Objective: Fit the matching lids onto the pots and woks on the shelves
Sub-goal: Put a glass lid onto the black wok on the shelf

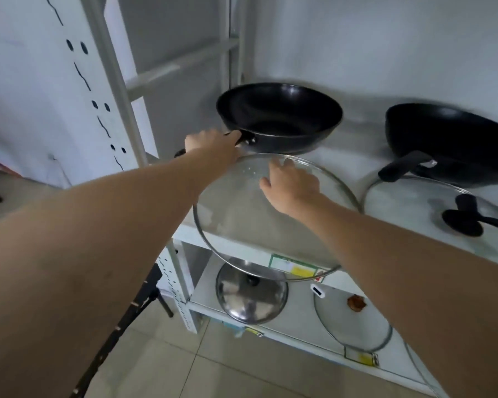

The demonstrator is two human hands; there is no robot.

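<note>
My right hand (292, 186) grips the lid (273, 216) by its knob; left hand (213, 143) clasps the wok (279, 116) handle; I'd centre, lower level.

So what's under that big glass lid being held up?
Through the glass lid the white shelf edge shows, with a steel lid on the lower shelf. The right hand covers the lid's knob.

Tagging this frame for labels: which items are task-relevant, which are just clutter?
In the job:
left hand on left wok handle
right hand holding glass lid
right wok
second glass lid
steel lid
lower glass lid

Lying about:
shelf price tags
black stand
</note>
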